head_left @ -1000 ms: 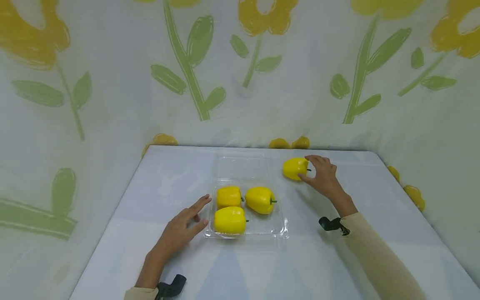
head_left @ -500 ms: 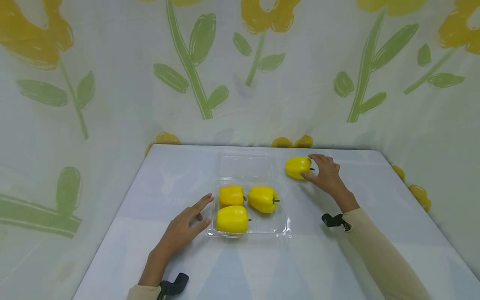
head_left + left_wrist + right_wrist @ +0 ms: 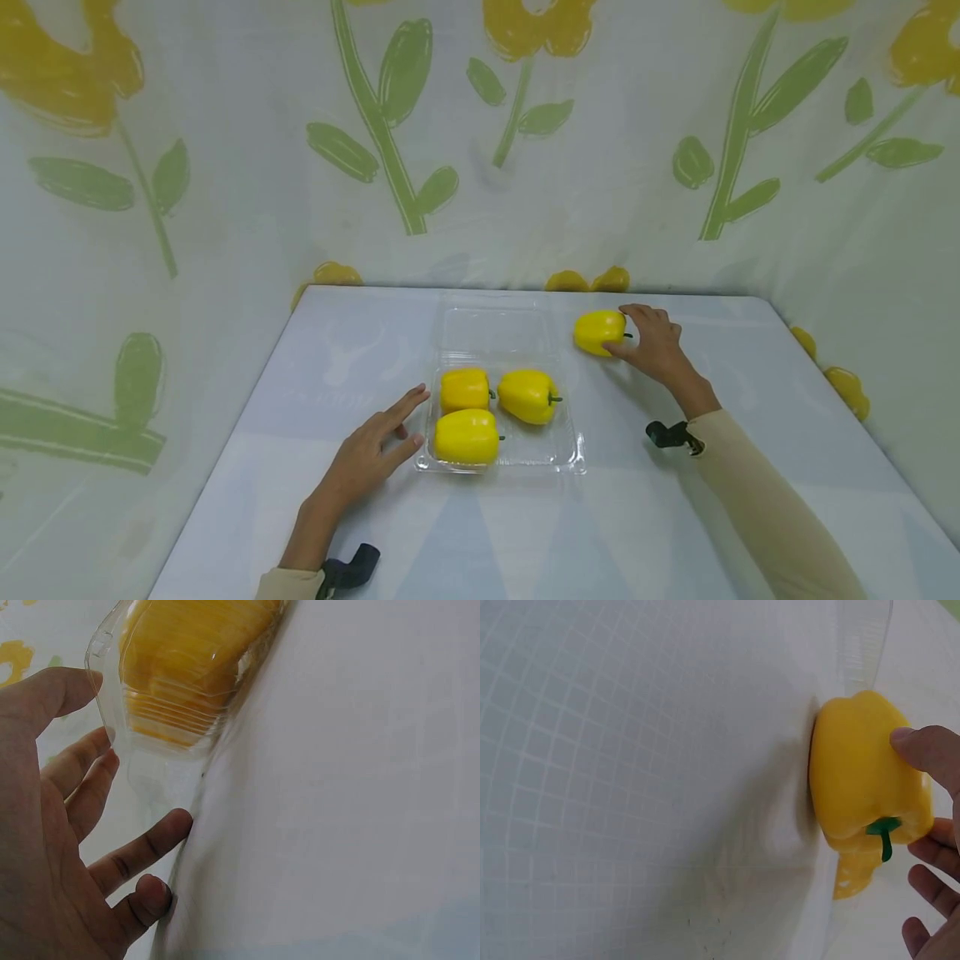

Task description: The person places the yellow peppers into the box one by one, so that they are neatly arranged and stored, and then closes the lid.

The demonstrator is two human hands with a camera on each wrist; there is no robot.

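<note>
My right hand (image 3: 654,343) has its thumb and fingers on opposite sides of the stem end of a yellow bell pepper (image 3: 598,332), which lies on the table at the back right. In the right wrist view this bell pepper (image 3: 862,765) shows its green stem, with the thumb against its side. My left hand (image 3: 367,450), fingers spread, is at the left edge of a clear plastic clamshell box (image 3: 532,454). Thumb and fingertips meet the box's rim in the left wrist view. Inside lie three more yellow bell peppers (image 3: 467,437), two on the left and one at the right.
The box's clear lid (image 3: 495,329) lies folded back toward the rear of the white table (image 3: 330,358). A flower-patterned cloth (image 3: 600,167) hangs behind and beside the table. Each wrist carries a small black camera mount (image 3: 352,567).
The head view has shifted slightly. Both hands, the box and the bell peppers keep their places relative to each other.
</note>
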